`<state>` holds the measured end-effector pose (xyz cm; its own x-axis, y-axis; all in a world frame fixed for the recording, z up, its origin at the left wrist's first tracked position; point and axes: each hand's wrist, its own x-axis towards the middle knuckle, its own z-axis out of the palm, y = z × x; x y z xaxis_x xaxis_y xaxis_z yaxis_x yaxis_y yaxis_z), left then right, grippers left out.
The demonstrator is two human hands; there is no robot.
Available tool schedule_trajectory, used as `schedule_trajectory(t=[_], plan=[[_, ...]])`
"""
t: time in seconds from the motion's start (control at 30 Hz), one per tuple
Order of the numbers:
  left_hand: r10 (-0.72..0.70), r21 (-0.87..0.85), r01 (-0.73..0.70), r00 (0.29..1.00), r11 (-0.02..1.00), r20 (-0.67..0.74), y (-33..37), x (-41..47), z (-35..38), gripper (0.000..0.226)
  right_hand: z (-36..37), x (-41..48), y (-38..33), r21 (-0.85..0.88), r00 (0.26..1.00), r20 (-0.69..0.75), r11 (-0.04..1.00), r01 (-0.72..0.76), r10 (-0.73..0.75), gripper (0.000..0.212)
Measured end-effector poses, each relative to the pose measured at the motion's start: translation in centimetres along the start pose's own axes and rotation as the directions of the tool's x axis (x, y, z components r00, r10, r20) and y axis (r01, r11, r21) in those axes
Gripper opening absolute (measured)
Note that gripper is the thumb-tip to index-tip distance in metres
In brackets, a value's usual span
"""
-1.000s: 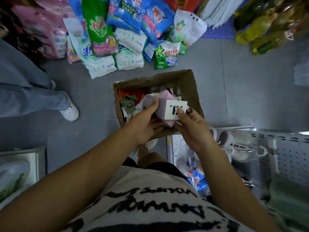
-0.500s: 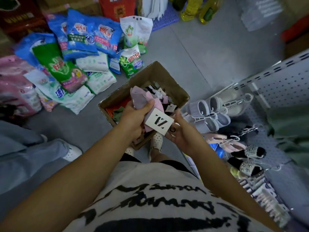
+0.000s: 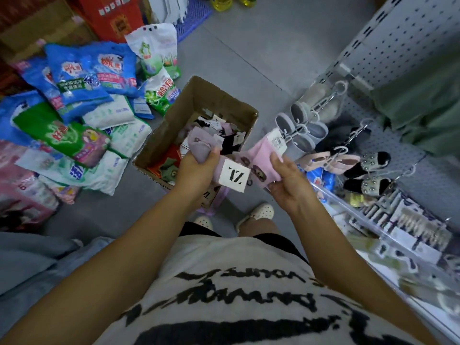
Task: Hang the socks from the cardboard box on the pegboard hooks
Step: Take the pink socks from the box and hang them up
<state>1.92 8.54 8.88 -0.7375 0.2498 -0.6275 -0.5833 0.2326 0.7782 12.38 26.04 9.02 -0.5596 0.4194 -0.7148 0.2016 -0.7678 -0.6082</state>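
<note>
An open cardboard box [image 3: 211,98] stands on the floor with several socks [image 3: 224,135] inside. My left hand [image 3: 196,173] grips a mauve bundle of socks [image 3: 199,143] over the box. My right hand [image 3: 286,180] holds a pink pair of socks [image 3: 261,155] with a white card label [image 3: 234,176] hanging between my hands. The white pegboard [image 3: 398,46] rises at the right, with grey socks [image 3: 298,135] and slippers hanging on its hooks [image 3: 328,98].
Bags of detergent [image 3: 87,100] lie piled on the floor to the left of the box. A red carton [image 3: 109,16] stands behind them. Another person's trouser leg [image 3: 29,260] is at the lower left. A shelf of small goods [image 3: 398,227] runs along the right.
My view has swung right, toward the pegboard. My right hand has drawn the pink pair away from the bundle in my left hand, so the two now sit apart.
</note>
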Motion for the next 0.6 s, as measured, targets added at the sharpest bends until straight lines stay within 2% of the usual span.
schedule_trajectory(t=[0.1,0.27,0.33,0.47,0.6], plan=[[-0.037,0.066,0.033,0.998,0.997,0.054,0.1,-0.7,1.2,0.027,-3.1,-1.9,-0.1,-0.015,0.992,-0.071,0.995,0.101,-0.102,0.047],[-0.081,-0.012,0.086,0.97,0.996,0.229,0.4,-2.9,5.4,0.026,-8.2,-5.6,0.3,-0.116,0.968,-0.112,0.971,0.21,-0.223,0.041],[-0.067,-0.037,0.082,0.953,0.996,0.297,0.5,-4.0,7.3,0.023,-9.9,-7.2,0.3,-0.09,0.961,-0.099,0.964,0.25,-0.259,0.045],[-0.066,-0.012,0.077,0.921,0.997,0.383,-0.4,-7.1,12.1,0.042,-13.4,-10.4,0.3,0.019,0.949,-0.092,0.952,0.306,-0.303,0.037],[-0.08,0.061,0.056,0.846,0.997,0.527,-3.4,-11.9,17.2,0.026,-18.9,-13.7,0.4,0.122,0.928,-0.228,0.937,0.328,-0.295,0.036]])
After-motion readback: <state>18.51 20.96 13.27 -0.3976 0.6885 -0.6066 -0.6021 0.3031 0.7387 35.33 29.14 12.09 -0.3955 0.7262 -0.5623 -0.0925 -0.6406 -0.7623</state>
